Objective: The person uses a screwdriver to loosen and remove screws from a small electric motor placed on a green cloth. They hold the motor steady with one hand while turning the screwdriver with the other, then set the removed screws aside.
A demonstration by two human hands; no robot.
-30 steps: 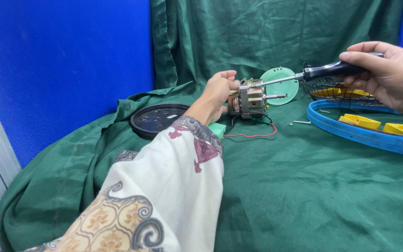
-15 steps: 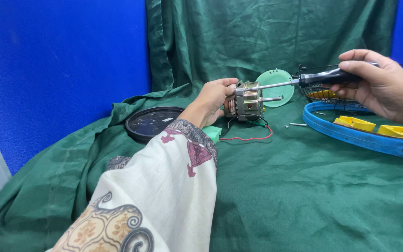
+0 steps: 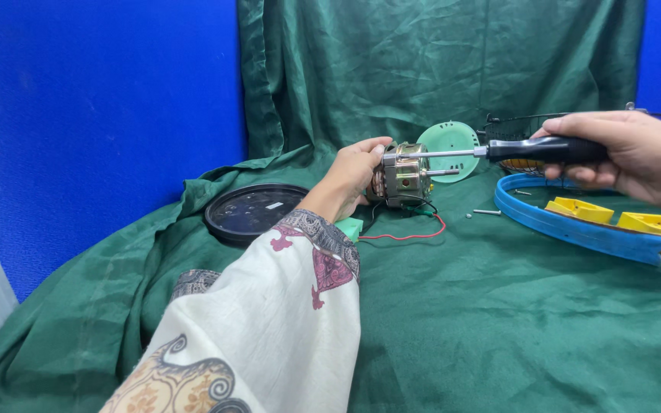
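Near the middle of the green cloth [image 3: 499,321], the left hand [image 3: 350,180] clasps the small motor [image 3: 403,177] from its left side. Farther right, the right hand [image 3: 629,153] is closed around the black handle of a screwdriver [image 3: 499,151], whose shaft reaches left onto the motor's top.

Green cloth [image 3: 499,306], blue ring [image 3: 575,229], black-handled screwdriver [image 3: 545,149], paisley cream sleeve [image 3: 269,329].

Over the last second the screwdriver [image 3: 499,151] has been levelled from a slight tilt and brought along the top of the motor [image 3: 401,176], while the right hand [image 3: 627,149] has been lowered slightly.
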